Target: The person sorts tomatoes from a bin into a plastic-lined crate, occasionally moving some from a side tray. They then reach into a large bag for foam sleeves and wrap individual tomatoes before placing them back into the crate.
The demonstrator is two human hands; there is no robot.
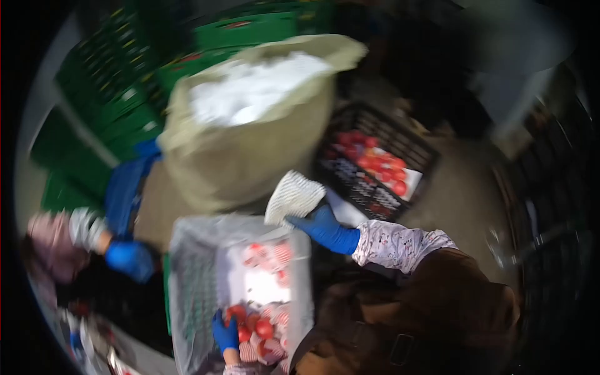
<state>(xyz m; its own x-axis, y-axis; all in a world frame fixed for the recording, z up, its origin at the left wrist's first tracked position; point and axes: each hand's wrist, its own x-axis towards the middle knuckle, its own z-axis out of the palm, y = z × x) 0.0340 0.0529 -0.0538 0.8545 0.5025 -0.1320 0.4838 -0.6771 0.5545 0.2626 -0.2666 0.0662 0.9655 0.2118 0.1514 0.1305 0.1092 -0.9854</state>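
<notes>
My right hand (328, 230), in a blue glove, grips a white foam net sleeve (294, 199) above the far right corner of a crate lined with clear plastic (302, 262). Down in that crate, my left hand (225, 332), also blue-gloved, has its fingers around a red round fruit (235, 312); blur hides the exact kind. Beside it lie more red fruits (264, 328), several in pink-and-white striped foam nets (270, 351). A white sheet (265, 284) shows at the crate's bottom.
A large pale sack (250, 159) full of white foam nets (259, 87) stands beyond the crate. Right of it sits a black crate (400, 140) holding red fruit (381, 165). Green crates (247, 31) are stacked behind. At left is another person's blue-gloved hand (129, 260).
</notes>
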